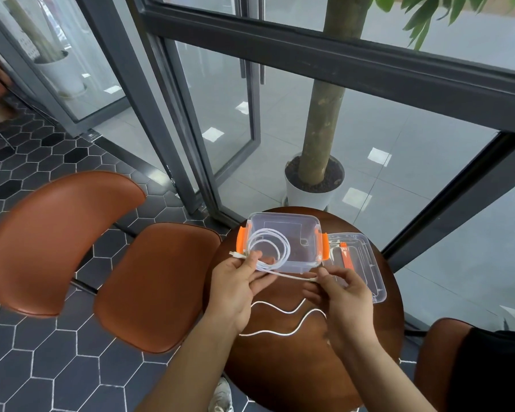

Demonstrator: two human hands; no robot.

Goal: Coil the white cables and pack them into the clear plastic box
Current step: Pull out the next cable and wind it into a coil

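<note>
Holding a partly wound white cable (269,251) above the near-left corner of the clear plastic box (283,223), the person works over a small round brown bench (309,367). The left hand (238,281) pinches the gathered loops together with one connector end, which sticks out to the left past the fingers. The coil stands as a rough ring over the open box, its plane tilted toward the camera. From the coil a straight run of cable goes right and slightly down to the right hand (342,289), whose thumb and forefinger are closed on it near the far connector; the long axis of this run lies left to right.

A second white cable (283,318) lies uncoiled on the bench beneath both hands, in a wavy line running roughly left to right.

The box sits open at the far side of the bench, an orange latch (241,240) on each short side. Its clear lid (360,266) lies just to the right, touching or nearly touching the box.

No readable writing or brand marks on cables, box or lid.

A brown chair (72,248) stands to the left of the bench.
</note>
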